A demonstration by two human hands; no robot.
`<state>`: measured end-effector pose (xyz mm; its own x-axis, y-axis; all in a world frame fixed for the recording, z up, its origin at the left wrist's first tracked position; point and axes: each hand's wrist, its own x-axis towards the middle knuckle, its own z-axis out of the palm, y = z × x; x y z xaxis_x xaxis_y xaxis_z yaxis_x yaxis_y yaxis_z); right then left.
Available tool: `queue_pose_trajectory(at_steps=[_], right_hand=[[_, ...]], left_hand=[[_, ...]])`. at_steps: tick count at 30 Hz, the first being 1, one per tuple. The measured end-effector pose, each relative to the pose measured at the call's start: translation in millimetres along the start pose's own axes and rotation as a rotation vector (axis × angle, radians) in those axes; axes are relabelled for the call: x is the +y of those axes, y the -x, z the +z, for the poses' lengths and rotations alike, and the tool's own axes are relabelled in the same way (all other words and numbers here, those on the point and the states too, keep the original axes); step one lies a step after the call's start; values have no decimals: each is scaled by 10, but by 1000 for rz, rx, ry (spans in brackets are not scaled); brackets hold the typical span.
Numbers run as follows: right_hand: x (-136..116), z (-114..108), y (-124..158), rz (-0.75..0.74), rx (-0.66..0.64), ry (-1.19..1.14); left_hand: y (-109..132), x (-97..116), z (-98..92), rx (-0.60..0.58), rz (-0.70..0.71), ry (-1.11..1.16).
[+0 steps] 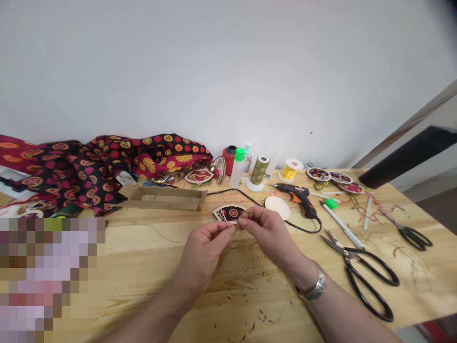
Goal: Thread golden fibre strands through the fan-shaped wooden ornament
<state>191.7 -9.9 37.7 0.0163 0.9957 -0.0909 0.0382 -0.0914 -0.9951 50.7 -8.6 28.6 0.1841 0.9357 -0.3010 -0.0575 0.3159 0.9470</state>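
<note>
In the head view my left hand point(210, 245) and my right hand point(266, 231) meet over the middle of the table. The fingertips of both are pinched on a thin olive-brown thread, most of it hidden by the fingers. Just beyond them lies a fan-shaped ornament point(223, 213) with a pale cut-out rim and dark patterned cloth inside. My fingers cover its near edge, so I cannot tell whether they touch it. A round cream disc point(277, 208) rests behind my right hand.
Large scissors point(348, 255) and smaller scissors point(410, 233) lie right, near white glue sticks point(342, 224). A glue gun point(298, 195) trails its black cord. Behind stand an olive thread spool point(260, 170), a yellow spool point(291, 170) and a green-capped bottle point(237, 170). Left are a cardboard box point(160, 197) and patterned cloth point(89, 166).
</note>
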Motion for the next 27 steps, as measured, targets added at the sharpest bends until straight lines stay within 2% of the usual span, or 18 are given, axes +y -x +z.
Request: queue_pose_trajectory(at_steps=[10, 16, 23, 27], right_hand=[[45, 55, 9, -25, 95, 74], [50, 40, 4, -36, 93, 74], [28, 54, 15, -6, 65, 27], [48, 47, 14, -56, 60, 48]], left_hand=[[-5, -1, 18, -51, -95, 130], [-13, -29, -20, -153, -144, 164], [-65, 3, -68, -252, -270, 357], [-77, 7, -77, -304, -311, 413]])
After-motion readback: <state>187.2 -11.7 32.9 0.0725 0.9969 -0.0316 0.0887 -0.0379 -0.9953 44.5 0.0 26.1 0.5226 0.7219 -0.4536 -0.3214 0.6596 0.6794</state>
